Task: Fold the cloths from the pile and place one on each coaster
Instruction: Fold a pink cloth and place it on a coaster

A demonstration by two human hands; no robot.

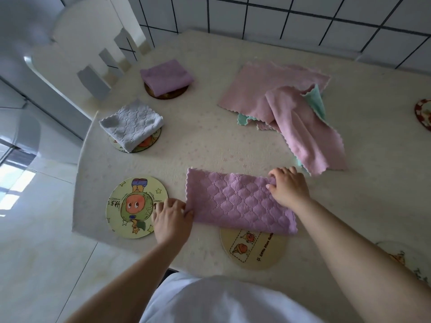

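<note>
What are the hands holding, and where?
Both hold the purple quilted cloth: left hand pinches its left end, right hand grips its far right corner.

Purple cloth (238, 201): quilted, plush, matt; grey cloth (130, 124) left of it: embossed, soft; pink cloths (279, 96) behind it: smooth fleece, scalloped edges; coaster (133, 206) beside it: glossy print; table cover (205, 141): matt, fine-textured; wall tiles (303, 10): glossy.

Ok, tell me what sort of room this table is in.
Probably a home kitchen or dining corner: a white tiled wall behind the table, a white chair drawn up to it, and cartoon coasters laid out on top.
</note>
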